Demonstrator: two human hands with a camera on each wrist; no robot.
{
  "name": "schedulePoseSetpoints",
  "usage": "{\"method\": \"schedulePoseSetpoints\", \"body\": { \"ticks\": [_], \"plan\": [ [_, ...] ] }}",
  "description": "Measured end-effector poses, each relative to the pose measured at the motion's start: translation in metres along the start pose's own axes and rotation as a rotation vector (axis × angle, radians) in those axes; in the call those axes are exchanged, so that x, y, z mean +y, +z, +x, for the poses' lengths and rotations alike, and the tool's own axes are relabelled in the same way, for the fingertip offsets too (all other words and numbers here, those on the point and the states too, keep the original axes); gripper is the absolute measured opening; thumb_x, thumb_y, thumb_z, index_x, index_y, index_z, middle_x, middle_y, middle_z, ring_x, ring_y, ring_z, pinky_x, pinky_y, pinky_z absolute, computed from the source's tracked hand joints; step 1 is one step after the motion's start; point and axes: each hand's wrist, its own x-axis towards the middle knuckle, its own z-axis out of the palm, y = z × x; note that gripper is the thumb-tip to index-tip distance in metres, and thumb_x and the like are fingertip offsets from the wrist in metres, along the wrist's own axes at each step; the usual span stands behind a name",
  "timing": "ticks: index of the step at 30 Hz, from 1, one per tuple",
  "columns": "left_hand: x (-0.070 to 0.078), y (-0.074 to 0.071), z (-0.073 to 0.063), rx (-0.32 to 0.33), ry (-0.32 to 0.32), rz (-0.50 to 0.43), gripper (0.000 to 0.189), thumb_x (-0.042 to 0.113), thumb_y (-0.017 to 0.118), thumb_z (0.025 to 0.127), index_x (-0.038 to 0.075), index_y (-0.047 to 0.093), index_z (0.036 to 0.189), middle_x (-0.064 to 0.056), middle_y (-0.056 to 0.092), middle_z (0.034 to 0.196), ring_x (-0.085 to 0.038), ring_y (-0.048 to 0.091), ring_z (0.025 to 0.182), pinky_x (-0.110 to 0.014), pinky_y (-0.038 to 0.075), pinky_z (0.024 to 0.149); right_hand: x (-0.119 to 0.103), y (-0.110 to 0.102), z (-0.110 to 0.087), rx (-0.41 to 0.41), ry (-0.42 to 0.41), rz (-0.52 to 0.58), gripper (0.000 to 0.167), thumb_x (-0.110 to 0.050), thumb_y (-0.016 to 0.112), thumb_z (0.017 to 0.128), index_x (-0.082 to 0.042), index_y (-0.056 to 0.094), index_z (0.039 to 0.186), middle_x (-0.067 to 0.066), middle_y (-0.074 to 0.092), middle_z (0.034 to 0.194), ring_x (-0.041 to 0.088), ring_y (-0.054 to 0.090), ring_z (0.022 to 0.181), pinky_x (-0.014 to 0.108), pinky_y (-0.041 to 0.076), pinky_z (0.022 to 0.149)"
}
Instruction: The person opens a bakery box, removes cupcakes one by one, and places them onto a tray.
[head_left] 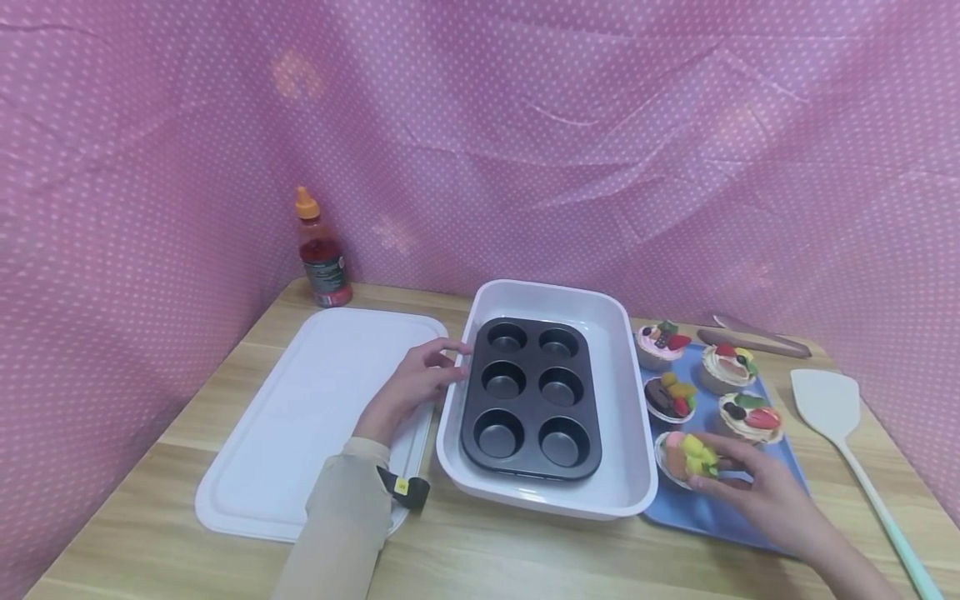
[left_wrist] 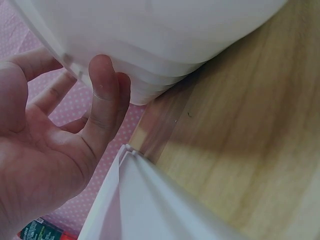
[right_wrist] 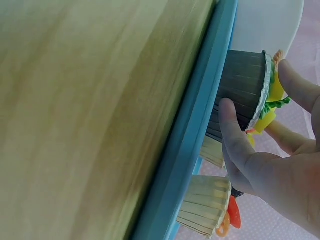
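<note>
My left hand [head_left: 411,385] rests its fingertips on the left rim of a white deep tray [head_left: 626,417]. In the left wrist view its fingers [left_wrist: 102,82] touch the tray's outer wall. A dark muffin pan [head_left: 531,400] with its cups bare lies inside. To the right, my right hand [head_left: 768,487] pinches a cupcake [head_left: 678,462] topped with yellow and pink fruit pieces. In the right wrist view fingers [right_wrist: 235,130] lie against the dark paper cup [right_wrist: 242,82] of that cupcake. It sits at the near left of a blue tray [head_left: 720,521], with several other fruit-topped cupcakes [head_left: 727,367] behind it.
A white cutting board [head_left: 315,425] lies on the left. Behind it stands a red sauce bottle [head_left: 324,262] with an orange cap. A white spatula [head_left: 828,404] with a green handle lies at the right edge, tongs [head_left: 753,340] at the back. Pink dotted cloth [head_left: 480,150] hangs behind the table.
</note>
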Motion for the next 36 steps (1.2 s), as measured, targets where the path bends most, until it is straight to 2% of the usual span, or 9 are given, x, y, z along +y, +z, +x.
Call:
{"method": "schedulePoseSetpoints", "body": {
  "ticks": [4, 10, 16, 18, 24, 25, 27, 29, 36],
  "plan": [
    [-0.0002, -0.0005, 0.0001, -0.005, 0.013, -0.003, 0.035, 0.014, 0.069, 0.093, 0.019, 0.065, 0.127, -0.015, 0.062, 0.113, -0.027, 0.061, 0.1, -0.033, 0.057, 0.078, -0.0008, 0.0005, -0.0007, -0.001, 0.007, 0.0, 0.054, -0.018, 0.081, 0.084, -0.005, 0.063, 0.134, 0.029, 0.061, 0.133, -0.007, 0.061, 0.095, 0.021, 0.054, 0.073],
    [0.0, -0.0005, 0.0006, -0.002, 0.018, 0.0, 0.035, 0.015, 0.07, 0.092, 0.02, 0.065, 0.126, -0.013, 0.062, 0.109, -0.026, 0.061, 0.099, -0.032, 0.056, 0.079, -0.0019, 0.0003, -0.0017, -0.018, 0.029, -0.008, 0.057, -0.02, 0.081, 0.085, -0.006, 0.061, 0.136, 0.031, 0.058, 0.136, 0.019, 0.071, 0.098, 0.024, 0.057, 0.072],
    [0.0003, -0.0008, 0.0008, -0.001, 0.021, -0.006, 0.034, 0.015, 0.07, 0.092, 0.019, 0.066, 0.126, -0.012, 0.062, 0.107, -0.024, 0.061, 0.098, -0.031, 0.056, 0.079, -0.0023, 0.0004, -0.0023, -0.022, 0.033, 0.006, 0.058, -0.019, 0.08, 0.085, -0.004, 0.059, 0.137, 0.033, 0.056, 0.137, 0.028, 0.072, 0.098, 0.023, 0.057, 0.072],
    [0.0039, -0.001, -0.0024, -0.007, 0.028, -0.009, 0.035, 0.014, 0.069, 0.092, 0.017, 0.065, 0.126, -0.012, 0.062, 0.105, -0.023, 0.061, 0.096, -0.03, 0.055, 0.078, -0.0021, -0.0001, -0.0025, -0.028, 0.04, 0.013, 0.058, -0.019, 0.08, 0.085, -0.003, 0.058, 0.137, 0.034, 0.055, 0.138, 0.017, 0.071, 0.098, 0.022, 0.057, 0.072],
    [0.0038, -0.0016, -0.0027, -0.018, 0.033, -0.011, 0.038, 0.014, 0.069, 0.093, 0.013, 0.063, 0.131, -0.011, 0.062, 0.103, -0.02, 0.06, 0.092, -0.03, 0.055, 0.076, -0.0023, -0.0007, -0.0023, -0.04, 0.044, 0.038, 0.06, -0.018, 0.079, 0.086, -0.001, 0.056, 0.139, 0.033, 0.054, 0.139, 0.017, 0.069, 0.102, 0.025, 0.059, 0.075],
    [-0.0002, -0.0016, 0.0004, -0.016, 0.035, -0.01, 0.039, 0.015, 0.069, 0.093, 0.014, 0.063, 0.131, -0.01, 0.062, 0.104, -0.02, 0.06, 0.092, -0.03, 0.055, 0.076, -0.0022, -0.0006, -0.0022, -0.04, 0.039, 0.048, 0.061, -0.016, 0.079, 0.086, 0.0, 0.055, 0.139, 0.033, 0.054, 0.138, 0.017, 0.068, 0.103, 0.025, 0.059, 0.075],
    [0.0006, -0.0015, -0.0012, -0.011, 0.032, -0.009, 0.039, 0.017, 0.07, 0.093, 0.016, 0.063, 0.131, -0.01, 0.062, 0.105, -0.02, 0.059, 0.093, -0.03, 0.054, 0.076, -0.0019, -0.0005, -0.0017, -0.036, 0.025, 0.072, 0.061, -0.014, 0.079, 0.086, 0.001, 0.055, 0.139, 0.032, 0.055, 0.138, 0.003, 0.064, 0.102, 0.023, 0.059, 0.077],
    [0.001, -0.0014, -0.002, -0.009, 0.031, -0.007, 0.039, 0.017, 0.07, 0.093, 0.017, 0.063, 0.131, -0.01, 0.062, 0.105, -0.021, 0.059, 0.093, -0.029, 0.054, 0.075, -0.0013, -0.0004, -0.0011, -0.03, 0.014, 0.08, 0.061, -0.013, 0.079, 0.085, 0.002, 0.055, 0.139, 0.032, 0.056, 0.137, -0.011, 0.056, 0.099, 0.017, 0.056, 0.078],
    [-0.0005, -0.001, -0.0015, -0.011, 0.041, -0.011, 0.038, 0.016, 0.07, 0.092, 0.016, 0.064, 0.129, -0.011, 0.062, 0.105, -0.021, 0.059, 0.093, -0.028, 0.053, 0.075, -0.0005, -0.0031, -0.0022, -0.043, 0.019, 0.106, 0.062, -0.013, 0.077, 0.087, 0.003, 0.051, 0.141, 0.033, 0.054, 0.138, -0.017, 0.052, 0.102, 0.016, 0.056, 0.078]
  ]
}}
